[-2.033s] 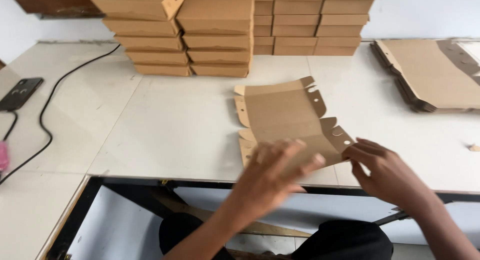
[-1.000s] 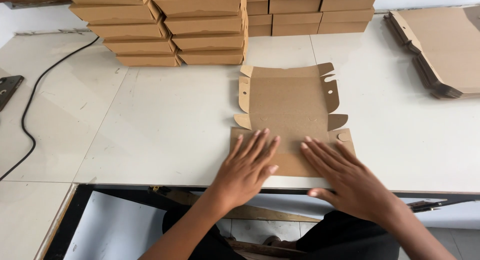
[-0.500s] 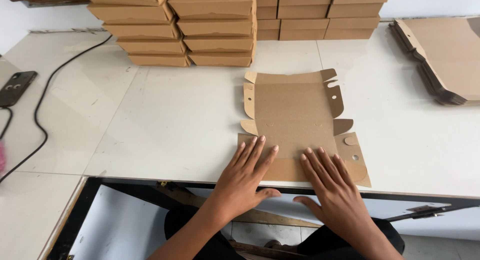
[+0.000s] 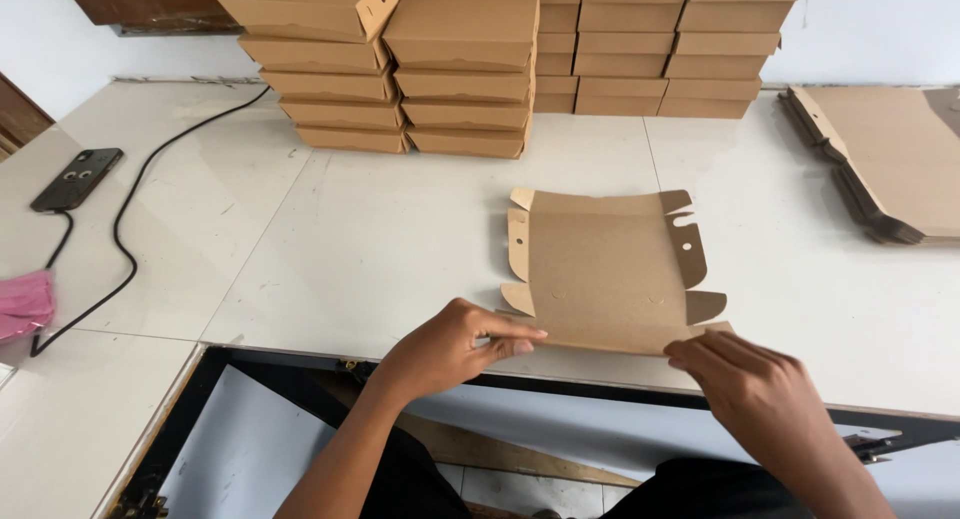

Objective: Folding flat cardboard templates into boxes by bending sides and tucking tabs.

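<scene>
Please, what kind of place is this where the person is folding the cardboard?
Probably a small packing or box-making workshop. Stacks of folded brown boxes stand at the back of the white worktable, a pile of flat blanks waits at the right, and both hands, left hand and right hand, hold one flat box blank.

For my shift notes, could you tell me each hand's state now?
Left hand: pinching the flat cardboard box blank.
Right hand: gripping the same blank's near edge.

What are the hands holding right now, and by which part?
Both hands grip the flat cardboard box blank by its near edge: left hand at the left corner, right hand at the right.
</scene>
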